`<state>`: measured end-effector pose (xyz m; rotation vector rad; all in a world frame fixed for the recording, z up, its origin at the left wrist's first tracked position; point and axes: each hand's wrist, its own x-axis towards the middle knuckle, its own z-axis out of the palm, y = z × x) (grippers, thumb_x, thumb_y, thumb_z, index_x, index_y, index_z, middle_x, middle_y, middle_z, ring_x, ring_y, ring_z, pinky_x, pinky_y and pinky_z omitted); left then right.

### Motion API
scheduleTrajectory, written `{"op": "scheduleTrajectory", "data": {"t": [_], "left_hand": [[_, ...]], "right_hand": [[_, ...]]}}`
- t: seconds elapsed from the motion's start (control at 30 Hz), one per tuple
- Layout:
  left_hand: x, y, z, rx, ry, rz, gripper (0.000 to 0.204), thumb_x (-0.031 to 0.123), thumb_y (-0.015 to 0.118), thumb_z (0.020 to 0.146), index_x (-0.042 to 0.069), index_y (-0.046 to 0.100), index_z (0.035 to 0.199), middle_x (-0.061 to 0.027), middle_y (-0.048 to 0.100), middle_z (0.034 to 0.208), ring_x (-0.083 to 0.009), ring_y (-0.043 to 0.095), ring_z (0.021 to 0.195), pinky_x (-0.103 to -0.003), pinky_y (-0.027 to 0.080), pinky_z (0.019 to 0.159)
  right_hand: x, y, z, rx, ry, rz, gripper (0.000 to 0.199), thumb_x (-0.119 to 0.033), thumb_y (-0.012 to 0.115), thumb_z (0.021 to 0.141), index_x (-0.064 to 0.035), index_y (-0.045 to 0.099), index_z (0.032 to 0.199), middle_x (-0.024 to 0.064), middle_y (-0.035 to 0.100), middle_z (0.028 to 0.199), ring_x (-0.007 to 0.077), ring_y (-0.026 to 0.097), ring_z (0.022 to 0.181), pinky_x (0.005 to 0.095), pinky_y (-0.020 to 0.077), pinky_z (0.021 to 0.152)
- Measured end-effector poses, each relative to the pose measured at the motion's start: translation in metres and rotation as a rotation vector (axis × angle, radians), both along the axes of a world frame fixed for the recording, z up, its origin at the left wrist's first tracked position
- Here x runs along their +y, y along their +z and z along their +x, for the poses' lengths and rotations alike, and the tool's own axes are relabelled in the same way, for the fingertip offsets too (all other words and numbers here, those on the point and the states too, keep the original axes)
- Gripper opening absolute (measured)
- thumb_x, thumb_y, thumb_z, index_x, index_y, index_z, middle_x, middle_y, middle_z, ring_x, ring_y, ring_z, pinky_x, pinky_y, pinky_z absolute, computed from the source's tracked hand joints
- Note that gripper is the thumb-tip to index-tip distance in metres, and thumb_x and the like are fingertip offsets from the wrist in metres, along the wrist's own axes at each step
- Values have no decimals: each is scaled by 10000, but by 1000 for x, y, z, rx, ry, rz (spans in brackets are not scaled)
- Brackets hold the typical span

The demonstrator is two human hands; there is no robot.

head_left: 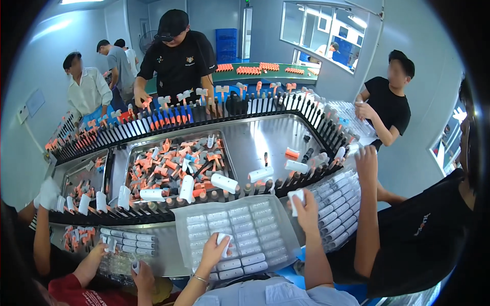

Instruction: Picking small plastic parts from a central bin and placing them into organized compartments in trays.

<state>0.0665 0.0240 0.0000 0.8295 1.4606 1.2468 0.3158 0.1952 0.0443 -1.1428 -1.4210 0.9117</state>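
Observation:
My left hand, with a bracelet at its wrist, is closed on a small white plastic shell over the near left part of a clear plastic tray. Several white shells lie in the tray's nearest pockets; the pockets farther off look see-through. Raised beyond the tray's right edge, my right hand grips another white shell, near the black rail of holders. My fingers partly cover both held pieces.
White shells sit on holders along the rail. Behind it, a metal tray contains orange and grey parts. Close on my left is a co-worker's red sleeve; on my right, another's raised arm beside stacked shell trays.

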Motion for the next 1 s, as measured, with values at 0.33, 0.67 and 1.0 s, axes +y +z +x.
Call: {"op": "scheduleTrajectory", "data": {"t": [0.33, 0.67, 1.0], "left_hand": [[-6, -3, -2, -9, 3, 24, 274, 226, 584, 874, -20, 527, 980, -89, 618, 755, -126, 584, 551, -260, 485, 509], [-4, 4, -4, 40, 1, 16, 308, 277, 596, 867, -9, 526, 960, -78, 621, 752, -117, 597, 555, -249, 487, 513], [-8, -5, -4, 51, 12, -15, 352, 326, 608, 856, -5, 532, 948, -64, 613, 712, -123, 600, 537, -257, 472, 499]], "right_hand": [[80, 64, 19, -566, -12, 602, 362, -111, 661, 730, -21, 572, 1069, 166, 589, 1028, 331, 519, 1019, 388, 416, 866], [122, 89, -60, -1010, 520, 289, 323, -272, 582, 791, 5, 591, 957, 218, 630, 808, 385, 602, 792, 428, 470, 715], [83, 65, -149, -1157, 396, 383, 305, -276, 552, 740, -5, 562, 880, 216, 620, 680, 382, 621, 673, 468, 491, 632]]}}
